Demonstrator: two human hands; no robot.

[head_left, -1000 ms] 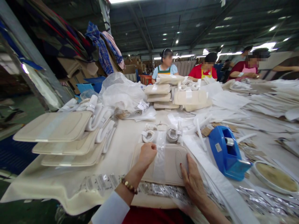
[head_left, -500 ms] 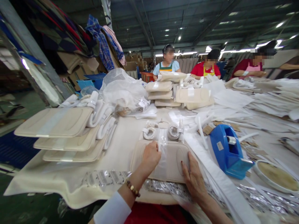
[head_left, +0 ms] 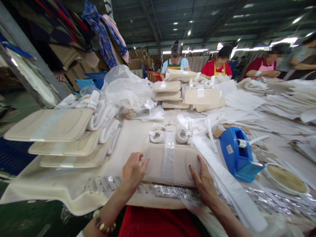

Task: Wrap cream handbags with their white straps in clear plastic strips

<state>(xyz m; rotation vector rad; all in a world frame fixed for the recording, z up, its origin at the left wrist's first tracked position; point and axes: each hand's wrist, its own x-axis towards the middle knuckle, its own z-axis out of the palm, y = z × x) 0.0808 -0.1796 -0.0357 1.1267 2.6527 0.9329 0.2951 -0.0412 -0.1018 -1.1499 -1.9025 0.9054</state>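
In front of me lies a beige padded panel (head_left: 154, 164) with rounded corners and stitched oval outlines. A band of clear tape (head_left: 169, 158) runs over its middle. At its far side are two coiled pale straps (head_left: 182, 135), each bound with white wrap. My right hand (head_left: 204, 181) holds the panel's right edge, thumb on top and fingers along the side. My left hand (head_left: 133, 171) is at the left edge with fingers loosely bent and apart, nothing in them; whether it touches the panel I cannot tell.
A blue tape dispenser (head_left: 238, 154) stands to the right, beside a round dish (head_left: 286, 179). Similar taped panels (head_left: 49, 125) are stacked at left, and more (head_left: 168, 87) farther back. White strips (head_left: 229, 184) lie at right. Several people (head_left: 217, 64) work across the table.
My left hand has moved off the tape, left and toward the panel's left edge, its fingers loosening. My right hand stays at the right edge. The view has shifted slightly.
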